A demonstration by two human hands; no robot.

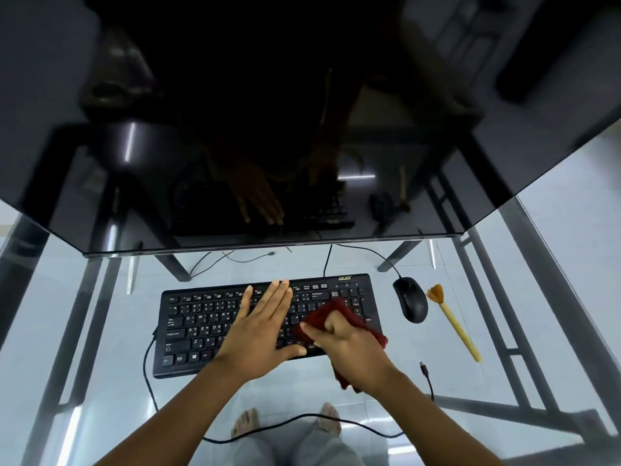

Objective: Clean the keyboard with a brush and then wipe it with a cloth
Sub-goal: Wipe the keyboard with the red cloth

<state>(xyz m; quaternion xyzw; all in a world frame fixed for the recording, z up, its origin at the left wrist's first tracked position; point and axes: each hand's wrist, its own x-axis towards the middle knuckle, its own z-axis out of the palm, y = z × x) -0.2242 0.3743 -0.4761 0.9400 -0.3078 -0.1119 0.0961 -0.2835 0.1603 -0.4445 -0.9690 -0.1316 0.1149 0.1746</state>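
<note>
Presently, nearest the camera, a black cable [302,419] crosses the glass table [504,297] on the near side of the keyboard [205,327]; bare feet show through the glass beneath it. The keyboard, black and full-size, lies flat on the glass with its long edge toward the person; all positions below are given relative to it.

The left hand [265,326] lies open and flat on the middle of the keyboard, fingers extended toward its far edge, palm down on the keys, thumb spread along the near row; it grips nothing. The right hand [349,344] is closed around a dark red cloth [336,312], bunched in the fist and pressed on the right part of the keyboard; one end of the cloth hangs past the near edge under the wrist.

Right of the keyboard, just beside it, sits a black mouse [410,299], its cord running off toward the far side; further right, apart from the mouse, a yellow-handled brush [453,326] lies on the glass, bristles toward the far side, untouched by either hand. A loose cable plug [424,366] lies near the right near corner.

Beyond the keyboard's far edge stands a dark monitor [268,163], its screen reflecting the hands and keys.
</note>
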